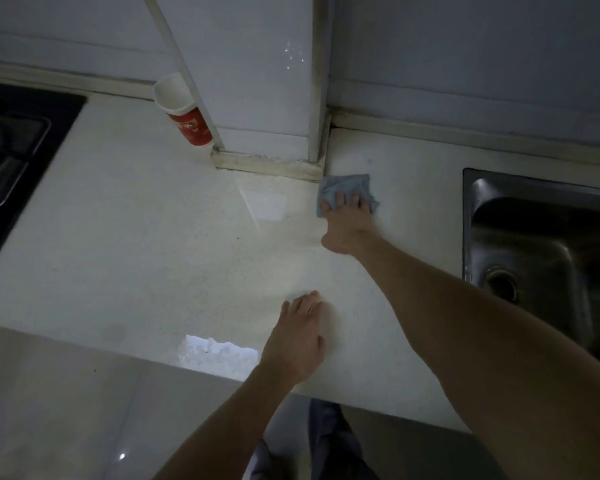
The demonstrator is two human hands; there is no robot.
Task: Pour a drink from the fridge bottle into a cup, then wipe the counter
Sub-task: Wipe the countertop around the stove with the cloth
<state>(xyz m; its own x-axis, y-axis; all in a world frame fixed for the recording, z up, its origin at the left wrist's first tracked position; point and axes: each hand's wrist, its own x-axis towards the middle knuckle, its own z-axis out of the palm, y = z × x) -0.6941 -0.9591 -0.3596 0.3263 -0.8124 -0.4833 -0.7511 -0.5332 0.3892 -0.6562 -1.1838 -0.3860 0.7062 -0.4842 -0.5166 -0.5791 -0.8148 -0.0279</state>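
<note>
My right hand (pixel 347 220) presses a small grey-blue cloth (pixel 343 187) flat on the pale counter (pixel 136 244), right at the foot of a white tiled pillar. Fingers are spread over the cloth. My left hand (pixel 297 337) rests palm down on the counter near its front edge, holding nothing. A red and white paper cup (pixel 184 116) stands at the back, against the left side of the pillar. No bottle is in view.
A steel sink (pixel 541 244) is sunk into the counter at the right. A black gas hob (pixel 18 157) lies at the left. The white pillar (pixel 267 81) juts out from the back wall. Floor shows below the counter's front edge.
</note>
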